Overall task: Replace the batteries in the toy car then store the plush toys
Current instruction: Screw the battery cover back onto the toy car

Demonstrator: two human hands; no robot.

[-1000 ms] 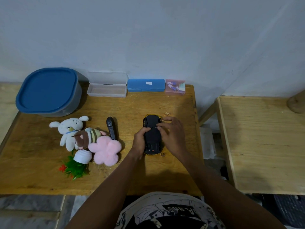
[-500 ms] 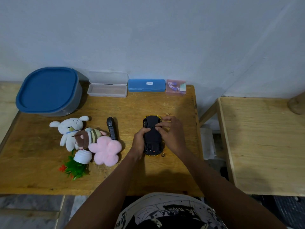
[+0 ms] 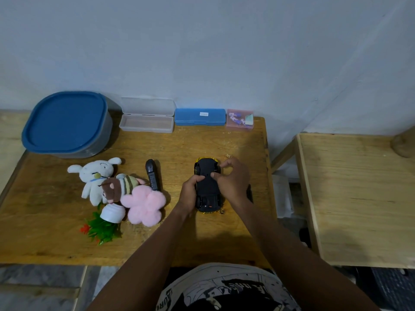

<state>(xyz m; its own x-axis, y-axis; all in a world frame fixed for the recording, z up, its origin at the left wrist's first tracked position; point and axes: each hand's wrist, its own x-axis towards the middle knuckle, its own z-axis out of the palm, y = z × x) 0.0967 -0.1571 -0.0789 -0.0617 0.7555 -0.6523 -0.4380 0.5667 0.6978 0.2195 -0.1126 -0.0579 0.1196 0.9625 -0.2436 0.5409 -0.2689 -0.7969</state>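
toy car [image 3: 207,182] lies belly-up between both hands, left hand [image 3: 190,191] clamped on its side, right hand [image 3: 233,179] pinching its underside.

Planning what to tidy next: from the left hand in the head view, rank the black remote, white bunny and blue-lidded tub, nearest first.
From the left hand:
1. Black remote, just left.
2. White bunny, farther left.
3. Blue-lidded tub, back-left corner.
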